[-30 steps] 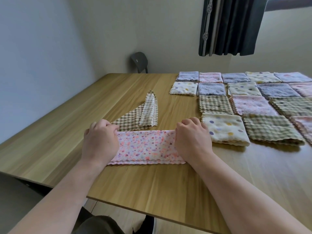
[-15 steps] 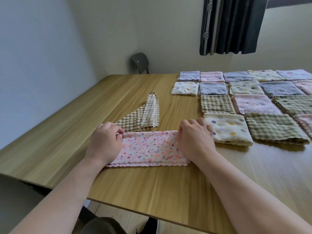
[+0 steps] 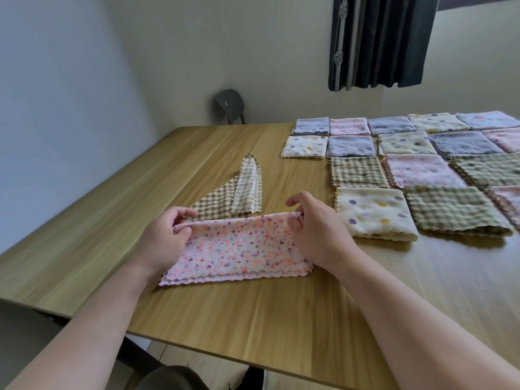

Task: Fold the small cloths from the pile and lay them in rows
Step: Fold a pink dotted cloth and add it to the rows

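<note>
A wooden table stands in the corner of a plain-walled room. A dark chair is at its far edge and a dark curtain hangs at upper right.

The speckled pink cloth lies near the front edge of the table, folded once into a long strip. Its two zigzag edges are stacked on the near side and rest on the table. Its far, folded edge is raised off the surface.

The left hand pinches the far left corner of the strip between thumb and curled fingers. The right hand pinches the far right corner in the same way.

A checked cloth lies just beyond the strip, loosely folded, with one pale corner turned over.

The folded cloths lie in rows on the right half of the table, edge to edge. The nearest of them, a cream dotted cloth, lies just beside the right hand.
</note>
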`<state>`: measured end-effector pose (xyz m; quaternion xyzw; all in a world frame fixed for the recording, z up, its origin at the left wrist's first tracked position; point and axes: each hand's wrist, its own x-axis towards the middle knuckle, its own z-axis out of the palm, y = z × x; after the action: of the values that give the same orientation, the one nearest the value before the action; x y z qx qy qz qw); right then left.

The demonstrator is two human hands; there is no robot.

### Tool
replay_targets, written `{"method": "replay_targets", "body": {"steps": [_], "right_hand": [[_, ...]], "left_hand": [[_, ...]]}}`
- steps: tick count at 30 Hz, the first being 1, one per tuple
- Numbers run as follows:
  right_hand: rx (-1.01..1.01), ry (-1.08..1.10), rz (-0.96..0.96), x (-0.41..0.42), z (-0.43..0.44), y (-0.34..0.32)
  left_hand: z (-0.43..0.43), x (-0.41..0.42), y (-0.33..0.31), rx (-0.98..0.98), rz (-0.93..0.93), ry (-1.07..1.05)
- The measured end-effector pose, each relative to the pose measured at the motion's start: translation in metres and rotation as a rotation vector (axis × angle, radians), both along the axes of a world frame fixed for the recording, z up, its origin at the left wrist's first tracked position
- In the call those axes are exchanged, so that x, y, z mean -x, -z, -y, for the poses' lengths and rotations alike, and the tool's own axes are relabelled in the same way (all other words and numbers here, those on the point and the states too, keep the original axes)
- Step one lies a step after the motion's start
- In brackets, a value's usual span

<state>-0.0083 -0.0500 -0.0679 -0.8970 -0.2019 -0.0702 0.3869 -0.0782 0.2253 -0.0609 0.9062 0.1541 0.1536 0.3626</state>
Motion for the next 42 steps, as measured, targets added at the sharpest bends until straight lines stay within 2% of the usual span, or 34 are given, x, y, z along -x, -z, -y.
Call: {"method": "replay_targets", "body": {"steps": [5,8,15,23,30,37,42], "right_hand": [[-0.009,0.005,-0.028,-0.001,0.005,-0.002],[0.011,0.004,-0.067,-0.003,0.006,-0.005],[0.048,-0.105,-0.180,0.000,0.014,-0.020],[-0.052,-0.306,-0.308,0.016,0.013,-0.035],[0.078,-0.423,-0.186,0.029,0.016,-0.042],[-0.042,-0.459,-0.070,0.029,0.014,-0.032],[-0.159,-0.398,0.129,0.027,0.008,-0.026]], "left_hand": [[-0.006,0.002,-0.008,0.250,0.034,-0.066],[-0.006,0.002,-0.012,0.303,0.085,-0.105],[0.011,0.002,-0.031,0.225,0.306,-0.180],[0.028,0.003,-0.064,0.063,0.460,-0.170],[0.042,0.006,-0.077,0.048,0.468,-0.077],[0.063,0.018,-0.080,0.010,0.469,0.015],[0.084,0.026,-0.080,0.005,0.427,0.229]]}}
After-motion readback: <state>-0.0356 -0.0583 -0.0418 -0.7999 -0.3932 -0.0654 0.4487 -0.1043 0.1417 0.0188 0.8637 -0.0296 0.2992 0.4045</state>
